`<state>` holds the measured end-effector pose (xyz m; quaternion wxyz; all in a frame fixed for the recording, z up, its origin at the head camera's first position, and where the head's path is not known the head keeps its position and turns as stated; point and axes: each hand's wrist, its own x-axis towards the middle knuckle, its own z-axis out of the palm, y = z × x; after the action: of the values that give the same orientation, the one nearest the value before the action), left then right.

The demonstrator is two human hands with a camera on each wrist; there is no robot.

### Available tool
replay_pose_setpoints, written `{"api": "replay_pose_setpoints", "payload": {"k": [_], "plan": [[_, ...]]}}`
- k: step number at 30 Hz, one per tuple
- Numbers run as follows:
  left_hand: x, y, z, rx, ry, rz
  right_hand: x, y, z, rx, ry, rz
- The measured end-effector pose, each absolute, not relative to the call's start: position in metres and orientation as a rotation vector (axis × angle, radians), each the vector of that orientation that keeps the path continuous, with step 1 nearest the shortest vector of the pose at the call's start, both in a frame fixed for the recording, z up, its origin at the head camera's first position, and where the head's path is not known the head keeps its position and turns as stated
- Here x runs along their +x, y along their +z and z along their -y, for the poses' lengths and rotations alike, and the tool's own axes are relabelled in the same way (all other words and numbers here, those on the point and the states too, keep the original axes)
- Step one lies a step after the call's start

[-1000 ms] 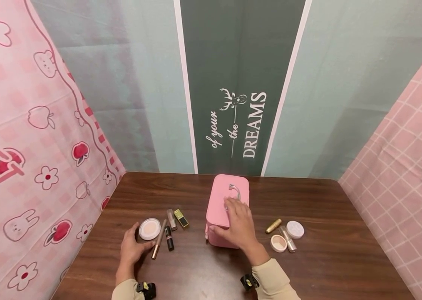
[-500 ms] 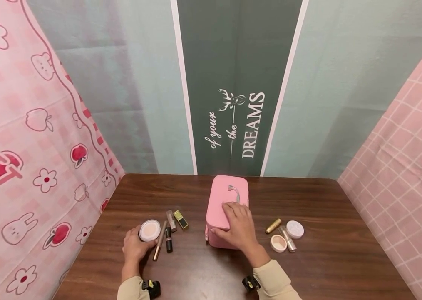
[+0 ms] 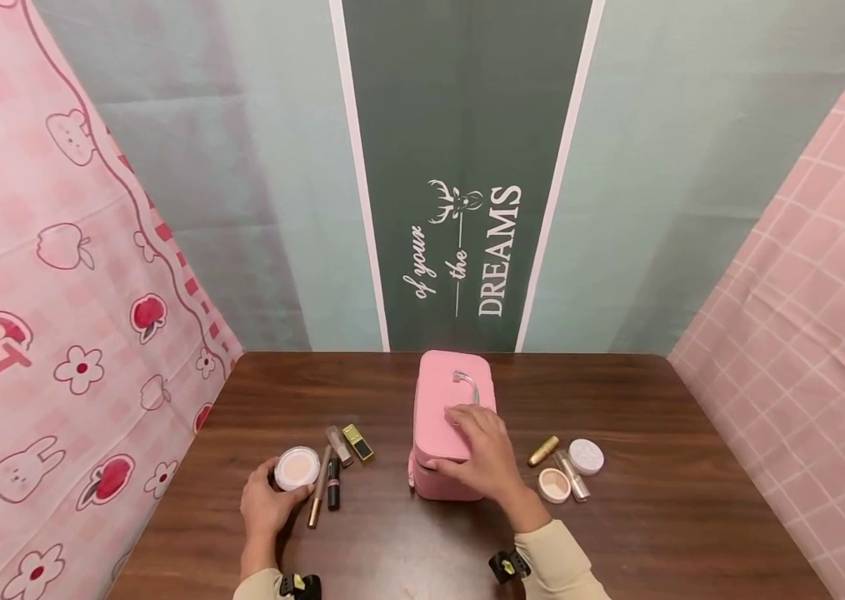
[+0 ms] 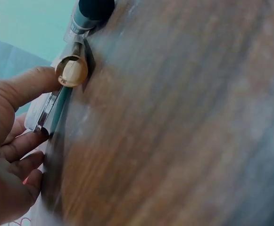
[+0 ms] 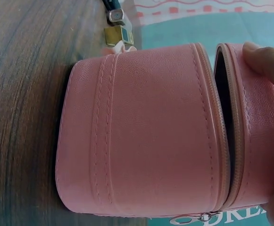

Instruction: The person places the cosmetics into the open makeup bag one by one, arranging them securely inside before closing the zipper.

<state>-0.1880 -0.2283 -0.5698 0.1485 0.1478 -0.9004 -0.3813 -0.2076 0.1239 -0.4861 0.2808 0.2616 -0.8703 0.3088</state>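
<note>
My left hand (image 3: pixel 265 504) holds a round powder compact (image 3: pixel 297 468) between thumb and fingers at the left of the table. In the left wrist view, the compact (image 4: pixel 45 113) shows edge-on and tilted, with fingertips at its near edge and the thumb close to the gold end of a slim pen (image 4: pixel 73 73). My right hand (image 3: pixel 486 450) grips the lid of a pink cosmetic case (image 3: pixel 439 421). The right wrist view shows the lid (image 5: pixel 259 117) slightly raised, the zipper undone and a dark gap above the case body (image 5: pixel 155 132). The thumb presses the lid's side.
Beside the compact lie a black lipstick (image 3: pixel 333 490), a clear-capped tube (image 3: pixel 338 447) and a gold-and-black lipstick (image 3: pixel 358 442). Right of the case are a gold lipstick (image 3: pixel 543 451), a silvery tube (image 3: pixel 572 477), a small powder pot (image 3: pixel 553 485) and a white round lid (image 3: pixel 586 457).
My left hand has closed in on the compact and taken hold of its edge, shifting it slightly. My right hand stays on the case lid, and a small gap now shows under the lid's front.
</note>
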Motion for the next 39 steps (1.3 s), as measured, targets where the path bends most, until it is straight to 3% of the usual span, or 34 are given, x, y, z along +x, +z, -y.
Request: {"api": "replay_pose_setpoints", "payload": {"k": [13, 33, 39], "plan": [[-0.184, -0.561, 0.232, 0.520, -1.268, 2.475, -0.206, -0.487, -0.131, 0.747, 0.941, 2.225], [-0.181, -0.552, 0.227, 0.275, -1.412, 2.386, -0.206, -0.487, -0.142, 0.685, 1.198, 2.168], [-0.180, -0.548, 0.223, 0.284, -1.405, 2.431, -0.197, -0.469, -0.138, 0.651, 1.295, 2.131]]}}
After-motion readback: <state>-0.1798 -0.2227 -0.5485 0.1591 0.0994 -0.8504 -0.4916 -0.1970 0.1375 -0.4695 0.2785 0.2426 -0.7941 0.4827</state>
